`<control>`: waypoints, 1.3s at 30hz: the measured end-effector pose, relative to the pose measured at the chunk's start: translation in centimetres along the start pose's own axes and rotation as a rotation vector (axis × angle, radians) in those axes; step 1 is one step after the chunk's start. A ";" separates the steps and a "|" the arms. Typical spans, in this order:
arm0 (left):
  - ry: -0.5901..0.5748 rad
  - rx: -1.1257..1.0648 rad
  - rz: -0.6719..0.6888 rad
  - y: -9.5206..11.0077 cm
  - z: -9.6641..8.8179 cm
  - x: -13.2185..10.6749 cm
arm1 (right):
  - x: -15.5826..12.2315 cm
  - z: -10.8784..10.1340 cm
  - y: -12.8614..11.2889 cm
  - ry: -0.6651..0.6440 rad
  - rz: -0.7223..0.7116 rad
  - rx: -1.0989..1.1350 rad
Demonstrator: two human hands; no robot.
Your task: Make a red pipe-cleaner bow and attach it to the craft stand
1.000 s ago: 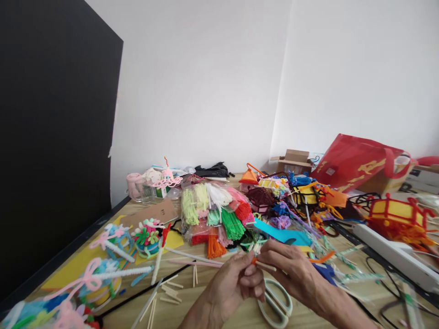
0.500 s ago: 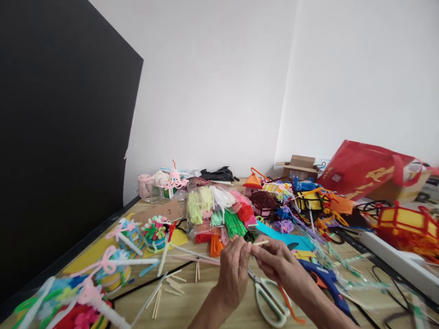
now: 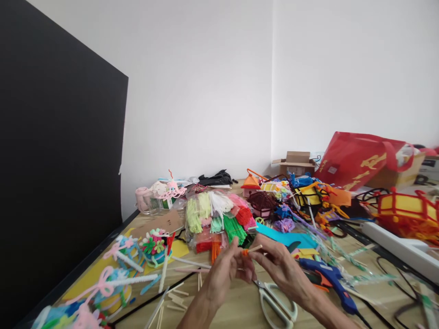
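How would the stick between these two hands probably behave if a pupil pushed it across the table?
The stick looks stiff, since its visible end is straight. It is probably light, being so thin. The orange strip bunched against it might hinder rolling.

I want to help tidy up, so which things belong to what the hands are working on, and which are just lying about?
Belong to it:
- orange fuzzy piece and pale stick, both held
- probably the scissors, lying close by

Seem just lying about:
- red bag
- open cardboard box
- black plastic
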State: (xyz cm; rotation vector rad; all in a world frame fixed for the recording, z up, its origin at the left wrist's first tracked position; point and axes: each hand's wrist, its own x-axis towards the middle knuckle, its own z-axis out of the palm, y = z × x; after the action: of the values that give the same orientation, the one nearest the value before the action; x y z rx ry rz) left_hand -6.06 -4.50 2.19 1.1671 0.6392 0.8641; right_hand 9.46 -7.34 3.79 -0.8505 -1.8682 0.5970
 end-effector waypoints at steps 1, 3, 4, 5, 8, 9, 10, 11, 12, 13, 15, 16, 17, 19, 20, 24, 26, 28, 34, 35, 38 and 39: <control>-0.028 -0.036 -0.038 -0.1 0.1 0.0 | 0.0 -0.1 0.2 -0.010 -0.032 -0.037; -0.045 -0.097 -0.067 -0.3 0.3 0.0 | 0.1 -0.1 0.8 -0.029 -0.076 -0.086; -0.042 -0.123 -0.066 -0.4 0.4 0.1 | 0.1 -0.1 1.1 -0.035 -0.083 -0.102; -0.032 -0.138 -0.051 -0.4 0.4 0.2 | 0.1 -0.2 1.3 -0.038 -0.082 -0.112; 0.032 -0.062 0.052 -0.6 0.6 0.6 | 0.1 -0.1 1.6 -0.005 -0.049 -0.080; 0.064 -0.004 0.094 -0.6 0.7 0.8 | 0.1 0.0 1.5 0.010 -0.028 -0.040; 0.101 0.062 0.133 -0.6 0.8 0.8 | 0.2 0.1 1.4 0.018 -0.004 0.015; 0.143 0.129 0.168 -0.6 1.0 0.9 | 0.3 0.2 1.2 0.024 0.022 0.082; 0.191 0.191 0.203 -0.6 1.1 0.9 | 0.4 0.3 1.0 0.032 0.050 0.155; 0.244 0.248 0.244 -0.7 1.3 0.8 | 0.5 0.4 0.8 0.041 0.079 0.230; 0.343 0.355 0.340 -0.9 1.5 0.7 | 0.7 0.7 0.6 0.069 0.156 0.380; 0.377 0.393 0.382 -1.0 1.5 0.6 | 0.8 0.8 0.5 0.083 0.208 0.456; 0.398 0.429 0.421 -1.2 1.3 0.7 | 0.9 1.0 0.6 0.092 0.263 0.532; 0.407 0.536 0.489 -1.4 0.6 0.8 | 1.0 1.3 0.8 0.097 0.364 0.682; 0.397 0.618 0.523 -1.5 0.0 1.0 | 1.0 1.5 1.1 0.092 0.401 0.751; 0.242 0.999 0.638 -1.2 -2.7 1.6 | 0.7 2.1 2.2 0.032 0.481 0.918; 0.170 1.056 0.655 -0.8 -3.4 1.7 | 0.6 2.1 2.5 0.027 0.481 0.911; 0.154 0.994 0.635 -0.6 -3.2 1.7 | 0.6 1.9 2.5 0.042 0.432 0.803; 0.140 0.191 0.081 -0.8 -0.5 1.7 | 0.6 0.8 1.8 0.002 0.154 0.460; 0.086 0.092 0.001 -0.9 -0.3 1.7 | 0.5 0.7 1.7 -0.016 0.139 0.437; 0.013 -0.062 -0.102 -1.1 -0.3 1.9 | 0.3 0.6 2.0 -0.002 0.100 0.262; 0.015 -0.083 -0.104 -1.1 -0.3 2.0 | 0.3 0.6 2.2 0.021 0.086 0.196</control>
State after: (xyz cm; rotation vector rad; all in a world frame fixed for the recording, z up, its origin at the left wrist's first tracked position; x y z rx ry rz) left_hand -5.01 -2.84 1.06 1.0443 0.6644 0.8046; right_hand 9.48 -5.76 2.16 -0.8070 -1.7280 0.8077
